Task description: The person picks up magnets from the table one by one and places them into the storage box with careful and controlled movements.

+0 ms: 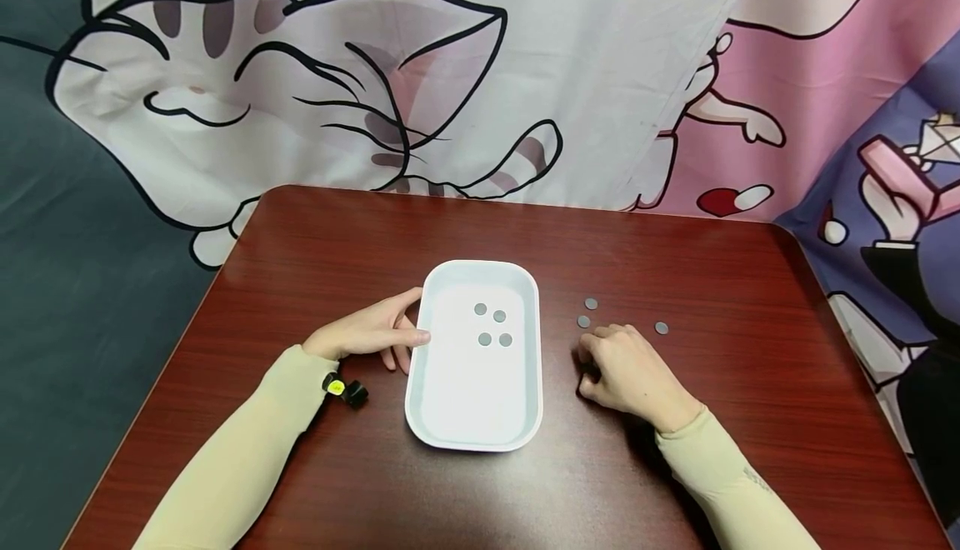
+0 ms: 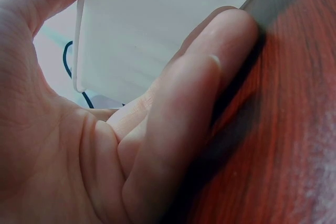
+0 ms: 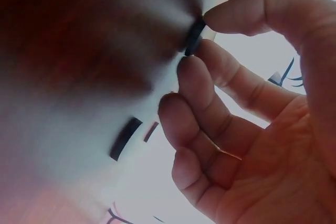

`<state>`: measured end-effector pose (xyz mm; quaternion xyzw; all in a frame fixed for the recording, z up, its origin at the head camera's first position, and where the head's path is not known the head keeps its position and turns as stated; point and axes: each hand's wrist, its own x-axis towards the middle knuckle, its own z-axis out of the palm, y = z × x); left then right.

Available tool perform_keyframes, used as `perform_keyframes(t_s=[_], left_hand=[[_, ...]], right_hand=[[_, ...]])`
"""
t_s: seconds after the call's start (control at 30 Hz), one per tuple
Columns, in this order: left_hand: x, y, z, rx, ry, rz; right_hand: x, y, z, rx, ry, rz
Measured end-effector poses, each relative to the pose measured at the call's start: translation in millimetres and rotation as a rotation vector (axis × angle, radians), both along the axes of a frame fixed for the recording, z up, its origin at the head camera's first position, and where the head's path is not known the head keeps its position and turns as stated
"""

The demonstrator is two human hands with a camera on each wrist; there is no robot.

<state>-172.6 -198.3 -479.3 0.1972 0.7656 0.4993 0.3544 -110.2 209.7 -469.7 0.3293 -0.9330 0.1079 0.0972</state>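
Note:
A white tray point(image 1: 476, 400) lies on the table, with several small grey discs point(image 1: 506, 340) in its upper half. My left hand point(image 1: 371, 329) holds the tray's left side, thumb over the rim and fingers along the outer wall point(image 2: 121, 40). To the right of the tray, low over the table, is my right hand point(image 1: 633, 371). In the right wrist view its thumb and fingertips pinch a thin dark disc point(image 3: 195, 36), hidden from the head view. Three more grey discs lie just beyond this hand: two close together point(image 1: 583, 322), and one farther right point(image 1: 661, 328).
The reddish-brown wooden table point(image 1: 360, 475) has its far edge against a curtain point(image 1: 600, 75) printed with cartoon animals. A small black device point(image 1: 352, 392) is strapped at my left wrist. Something black point(image 1: 930, 425) stands beyond the table's right edge.

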Motion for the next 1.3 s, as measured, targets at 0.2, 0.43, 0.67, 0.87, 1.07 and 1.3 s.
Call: perform_keyframes(t_s=[0.2, 0.43, 0.67, 0.87, 1.07, 1.3], left_hand=[[0.1, -1, -0.4, -0.003, -0.004, 0.004], [-0.1, 0, -1.2, 0.003, -0.005, -0.001], [-0.5, 0, -0.5, 0.000, -0.001, -0.002], [0.0, 0, -0.1, -0.008, -0.002, -0.001], [0.0, 0, -1.3, 0.003, -0.001, -0.009], [-0.4, 0, -2.1, 0.004, 0.000, -0.006]], right_hand=[[1.6, -2, 2.0, -0.028, 0.029, 0.024], [3.8, -7, 13.2, -0.064, 0.020, 0.036], [3.0, -14, 28.4, -0.108, 0.038, 0.047], [1.2, -21, 38.5, -0.127, 0.060, 0.055], [1.4, -28, 46.3, -0.152, 0.075, 0.077], [1.7, -42, 51.2, -0.181, 0.072, 0.116]])
